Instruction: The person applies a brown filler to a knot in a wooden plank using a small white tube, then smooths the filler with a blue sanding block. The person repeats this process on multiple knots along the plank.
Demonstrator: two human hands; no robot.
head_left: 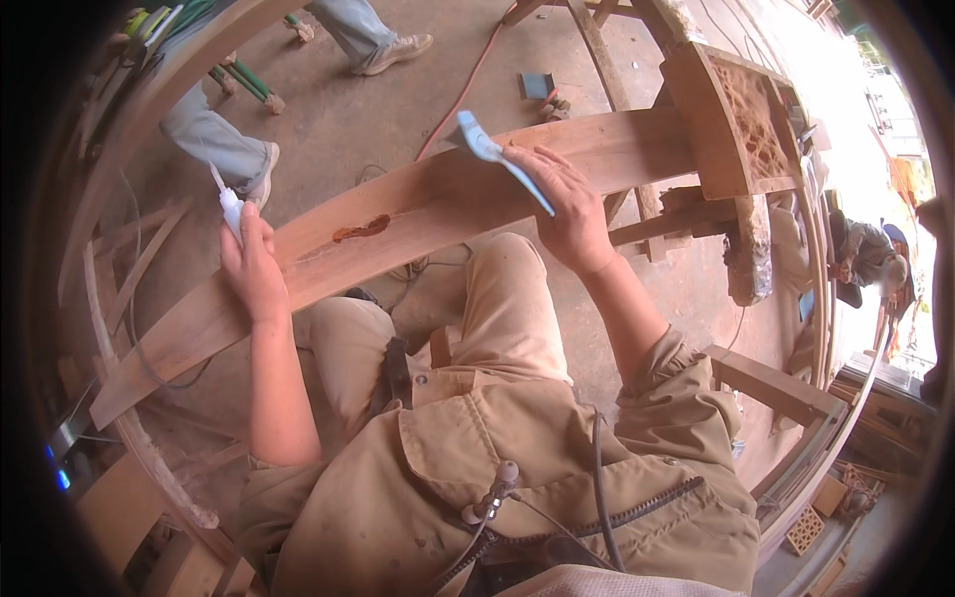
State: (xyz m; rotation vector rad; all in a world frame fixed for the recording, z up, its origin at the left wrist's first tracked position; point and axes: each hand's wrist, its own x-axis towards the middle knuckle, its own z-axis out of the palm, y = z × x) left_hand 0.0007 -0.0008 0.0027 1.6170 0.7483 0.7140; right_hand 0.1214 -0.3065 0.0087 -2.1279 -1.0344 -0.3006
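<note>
My left hand point(257, 274) is closed round a small white squeeze bottle point(231, 208), its long thin nozzle pointing up and away from me. A long curved wooden plank point(438, 204) runs across in front of my knees. On its face, left of the middle, lies a reddish-brown glossy-looking patch point(361, 229). My right hand point(572, 214) grips a putty knife with a light blue handle point(487, 147). The knife is over the plank's far edge, its dark blade partly showing; I cannot tell whether it touches the wood.
A wooden box with a rough brown filling point(753, 124) stands at the plank's right end. Another person's legs and shoes point(398, 53) are at the far left. A red cord point(476, 75) crosses the floor. At the far right a person point(867, 254) bends over.
</note>
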